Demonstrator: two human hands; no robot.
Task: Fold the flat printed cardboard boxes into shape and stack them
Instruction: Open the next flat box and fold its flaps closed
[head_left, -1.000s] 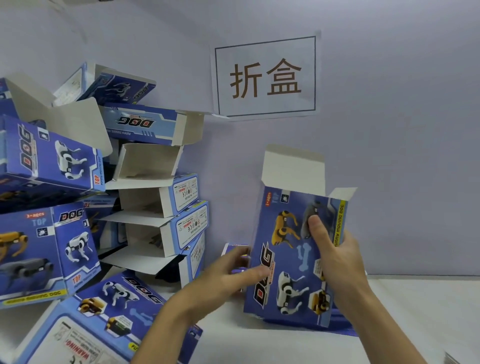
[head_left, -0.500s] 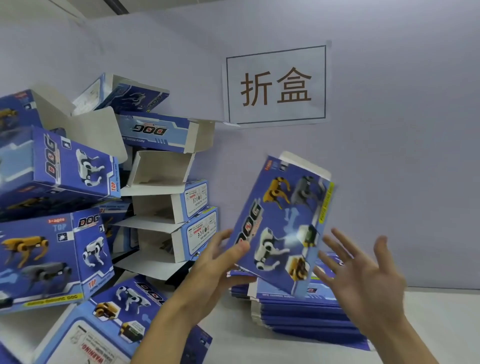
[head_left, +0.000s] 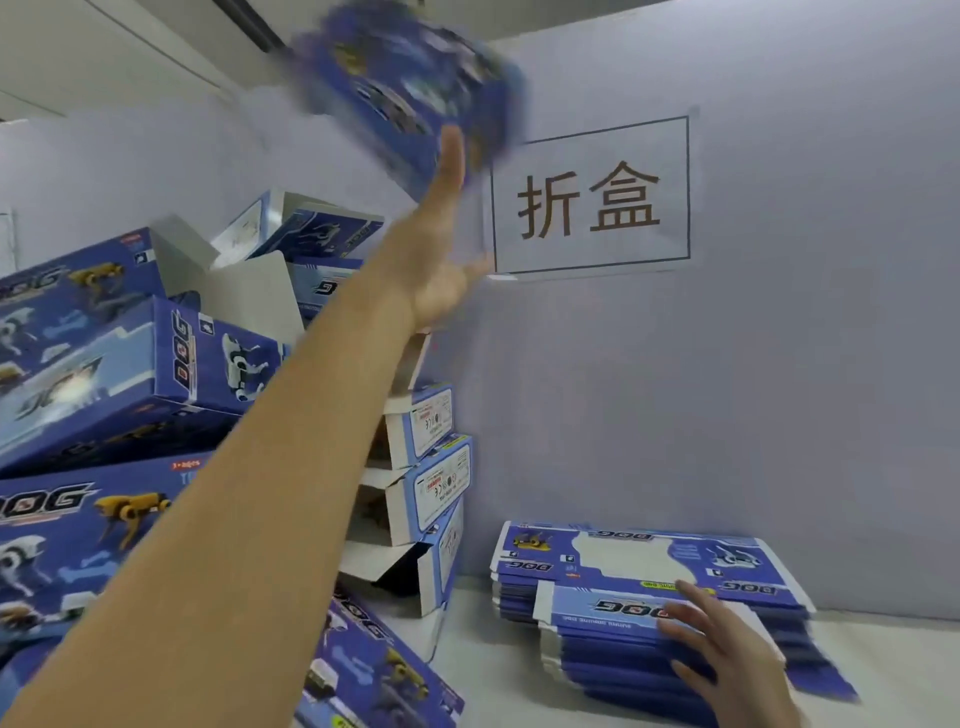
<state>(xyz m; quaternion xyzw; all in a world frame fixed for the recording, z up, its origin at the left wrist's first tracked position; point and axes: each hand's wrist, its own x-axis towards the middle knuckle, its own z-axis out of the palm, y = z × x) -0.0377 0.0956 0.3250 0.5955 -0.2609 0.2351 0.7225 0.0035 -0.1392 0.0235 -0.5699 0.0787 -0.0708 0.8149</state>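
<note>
nearest, right hand (head_left: 727, 644) low at the frame's bottom right, fingers straight and spread, resting on the front stack of flat boxes (head_left: 623, 631); it grips nothing. that stack lies on the pale surface (head_left: 493, 670), with a second stack of flats (head_left: 649, 561) just behind it against the wall. flats are dark blue with "dog" lettering, white flap edges showing at the sides, a white patch on the top sheet of the rear stack. left arm stretches up and away across the frame; left hand (head_left: 441, 265) is raised, fingers straight and pointing up, thumb out to the right. fingertips reach the lower edge of the folded box (head_left: 410, 88), which sits high at the frame's top in front of the wall, tilted and heavily blurred; blue with pale print, detail unreadable. cannot tell whether the fingertips touch it or whether it is free of the hand. to the left, a loose pile of folded boxes (head_left: 130, 364), blue with robot dog pictures in yellow and white, several with white flaps open, lying at mixed angles. farthest, paper sign (head_left: 592, 195) on the wall with two brown characters in a dark frame.
</note>
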